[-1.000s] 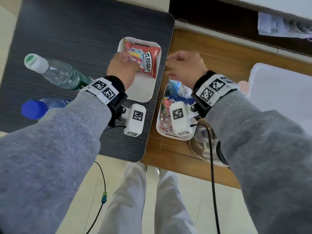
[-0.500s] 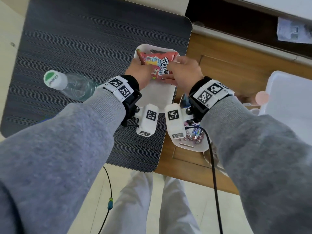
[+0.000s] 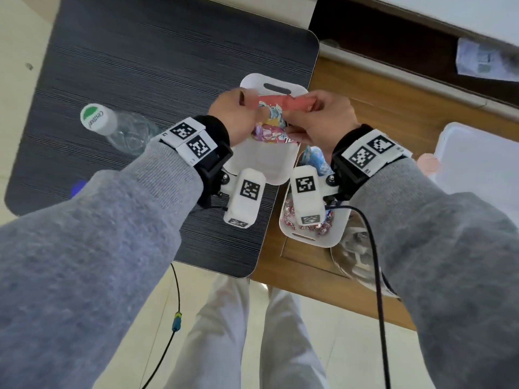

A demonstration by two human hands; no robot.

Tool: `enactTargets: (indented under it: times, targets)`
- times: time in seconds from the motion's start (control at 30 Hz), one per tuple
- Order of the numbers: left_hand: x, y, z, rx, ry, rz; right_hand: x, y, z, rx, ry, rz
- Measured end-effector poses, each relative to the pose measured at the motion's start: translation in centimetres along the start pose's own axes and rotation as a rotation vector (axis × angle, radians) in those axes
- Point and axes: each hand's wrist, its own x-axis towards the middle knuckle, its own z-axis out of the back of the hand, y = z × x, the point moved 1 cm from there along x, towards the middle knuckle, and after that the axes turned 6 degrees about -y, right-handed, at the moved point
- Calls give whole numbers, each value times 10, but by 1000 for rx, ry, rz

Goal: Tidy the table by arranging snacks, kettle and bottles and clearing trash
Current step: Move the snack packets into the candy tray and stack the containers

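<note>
We hold a red snack packet (image 3: 271, 119) between both hands above the white tray (image 3: 261, 161) at the dark desk's (image 3: 157, 66) right edge, left hand (image 3: 234, 116) and right hand (image 3: 320, 119) each with a pinching grip on one end. A clear bottle (image 3: 118, 127) lies near the left edge; a second tray of candies (image 3: 311, 228) sits on the adjoining wooden desk (image 3: 373, 116).

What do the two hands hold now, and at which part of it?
Both hands hold one red snack packet above the white tray. The left hand grips its left end, the right hand its right end.
</note>
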Motion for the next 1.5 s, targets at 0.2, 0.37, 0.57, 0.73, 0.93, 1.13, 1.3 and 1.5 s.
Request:
enactTargets:
  times: [0.2, 0.37, 0.57, 0.73, 0.93, 1.13, 1.3, 1.5]
  targets:
    - [-3, 8, 6, -2, 60, -52, -3, 3, 12, -34, 49, -7]
    - [-10, 28, 6, 57, 126, -21, -8, -8, 8, -117, 74, -89]
    - [-16, 55, 22, 187, 159, -2, -4, -31, -26, -160, 75, -190]
    - [-26, 74, 52, 335, 166, 30, -10, -37, -60, -148, 155, -236]
    - [-40, 94, 69, 516, 183, 42, -32, -46, -82, -290, 286, -307]
    - [-52, 95, 33, 489, 200, 30, -42, -63, -47, -314, 257, -332]
    - [-81, 90, -6, 410, 183, 22, -63, -86, -7, -271, 211, -358]
    - [-126, 71, -69, 364, 247, 10, -82, -131, 63, -348, 155, -362]
